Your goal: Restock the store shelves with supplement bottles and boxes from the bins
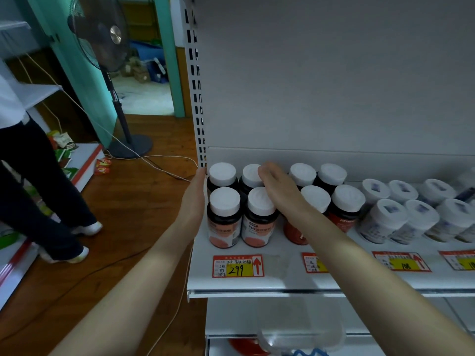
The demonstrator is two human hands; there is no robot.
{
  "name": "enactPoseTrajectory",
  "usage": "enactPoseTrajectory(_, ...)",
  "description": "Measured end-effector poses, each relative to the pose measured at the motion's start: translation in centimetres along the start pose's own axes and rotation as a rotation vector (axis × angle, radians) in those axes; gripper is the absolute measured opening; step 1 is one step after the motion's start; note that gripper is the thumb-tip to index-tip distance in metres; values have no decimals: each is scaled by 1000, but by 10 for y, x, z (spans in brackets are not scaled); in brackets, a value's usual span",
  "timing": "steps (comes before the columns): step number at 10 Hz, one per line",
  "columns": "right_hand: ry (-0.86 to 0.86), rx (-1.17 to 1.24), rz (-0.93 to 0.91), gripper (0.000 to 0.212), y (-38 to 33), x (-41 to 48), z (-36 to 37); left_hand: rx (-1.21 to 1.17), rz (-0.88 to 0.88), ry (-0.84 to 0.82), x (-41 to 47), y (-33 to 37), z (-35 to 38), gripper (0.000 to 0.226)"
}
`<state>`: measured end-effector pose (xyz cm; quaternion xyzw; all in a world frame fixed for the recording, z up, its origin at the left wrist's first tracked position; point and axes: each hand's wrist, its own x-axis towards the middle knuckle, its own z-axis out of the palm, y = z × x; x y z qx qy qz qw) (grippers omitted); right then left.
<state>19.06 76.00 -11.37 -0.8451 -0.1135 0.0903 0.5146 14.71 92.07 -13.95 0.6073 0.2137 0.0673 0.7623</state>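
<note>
**Both hands at the dark bottles on the shelf**

Flat and spread, the left hand [195, 191] lies against the left side of the dark bottles [224, 217] at the white shelf [257, 283] edge, gripping nothing. Next, the right hand [276, 187] reaches between the white caps, fingers curled among the bottles; whether its grip closes on 1 cannot be told. Below sits a price tag [237, 266] reading 299. Farther right stand red bottles [345, 209], then white bottles [385, 219].
</note>
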Motion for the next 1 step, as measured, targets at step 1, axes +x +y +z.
enactPoseTrajectory(1,69,-75,-107,31,-13,-7,-7,208,145,29,7,16,-3,50)
